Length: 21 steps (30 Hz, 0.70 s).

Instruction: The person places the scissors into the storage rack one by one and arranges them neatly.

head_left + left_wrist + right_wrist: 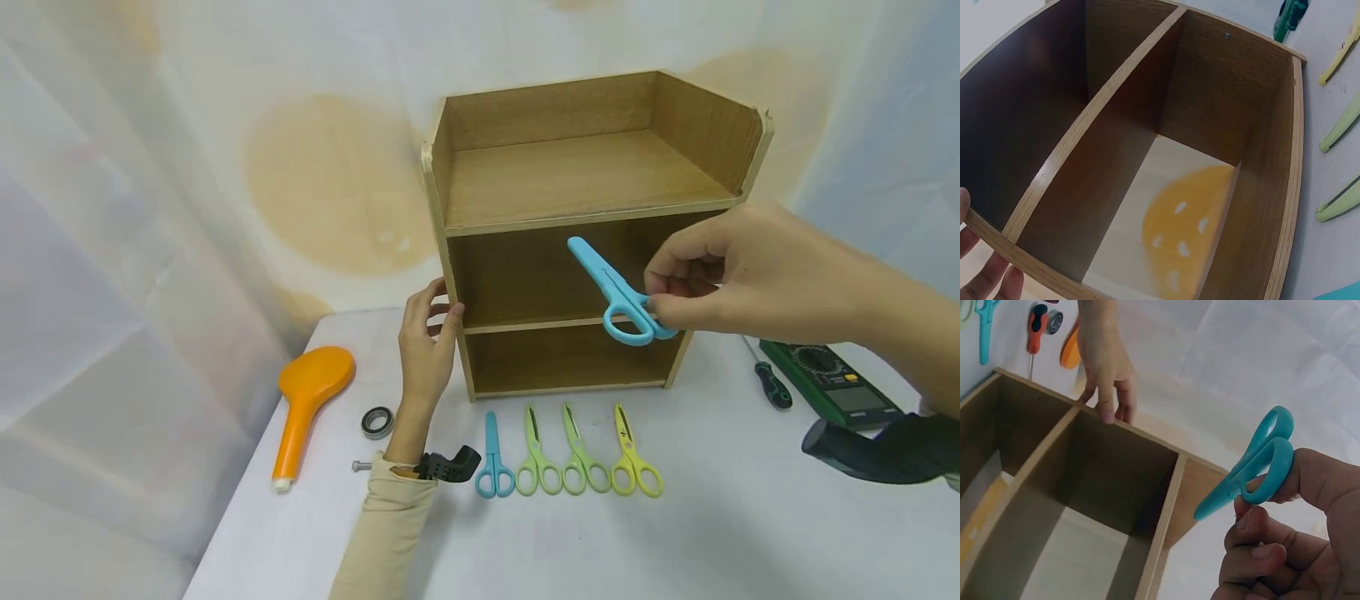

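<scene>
My right hand pinches a pair of light blue scissors by the handle loops, held up in front of the wooden shelf unit. In the right wrist view, thumb and fingers hold one loop of the scissors, whose narrow end points down and left. At the unit's left side, my left hand grips the side panel's edge, thumb in front and fingers behind. The left wrist view shows the unit's divider board and fingertips at the panel edge.
Before the unit lie blue scissors, two green pairs and a yellow pair. An orange paddle-shaped tool, a ring bearing and a bolt lie left. Right are a screwdriver and a green multimeter.
</scene>
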Available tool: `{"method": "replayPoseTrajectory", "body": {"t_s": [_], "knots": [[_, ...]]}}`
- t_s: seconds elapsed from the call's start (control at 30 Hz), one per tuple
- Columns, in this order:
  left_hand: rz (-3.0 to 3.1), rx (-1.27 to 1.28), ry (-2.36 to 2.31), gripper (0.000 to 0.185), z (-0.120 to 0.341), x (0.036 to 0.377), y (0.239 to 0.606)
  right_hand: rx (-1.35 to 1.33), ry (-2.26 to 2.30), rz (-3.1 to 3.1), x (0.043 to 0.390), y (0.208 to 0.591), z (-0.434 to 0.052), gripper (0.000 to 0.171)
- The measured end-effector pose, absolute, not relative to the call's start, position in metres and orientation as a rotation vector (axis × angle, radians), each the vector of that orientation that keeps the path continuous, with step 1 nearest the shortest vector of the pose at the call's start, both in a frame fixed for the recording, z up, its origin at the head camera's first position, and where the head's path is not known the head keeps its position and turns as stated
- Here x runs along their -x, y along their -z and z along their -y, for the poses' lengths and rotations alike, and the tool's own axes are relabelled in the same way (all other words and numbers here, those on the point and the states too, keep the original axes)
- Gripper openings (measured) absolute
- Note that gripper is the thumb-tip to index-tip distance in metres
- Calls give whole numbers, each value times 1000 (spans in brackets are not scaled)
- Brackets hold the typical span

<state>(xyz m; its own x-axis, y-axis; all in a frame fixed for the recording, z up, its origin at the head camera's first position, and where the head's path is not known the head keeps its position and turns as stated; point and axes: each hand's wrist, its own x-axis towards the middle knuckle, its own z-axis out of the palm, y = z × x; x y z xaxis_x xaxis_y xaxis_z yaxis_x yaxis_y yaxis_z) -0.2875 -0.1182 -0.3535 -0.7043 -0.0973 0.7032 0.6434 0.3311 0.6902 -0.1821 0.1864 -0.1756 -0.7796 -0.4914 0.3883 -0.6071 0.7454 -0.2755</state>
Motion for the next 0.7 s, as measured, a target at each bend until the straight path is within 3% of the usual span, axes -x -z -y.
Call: {"method": "replayPoseTrajectory", "body": {"t_s": [0.27, 0.7], "knots": [[1943, 468, 1437, 42, 116, 278, 350, -882, -608, 2668, 201, 158, -165, 12], [1959, 460, 1423, 42, 119, 276, 352, -865, -556, 2696, 243, 142, -138, 6]]}}
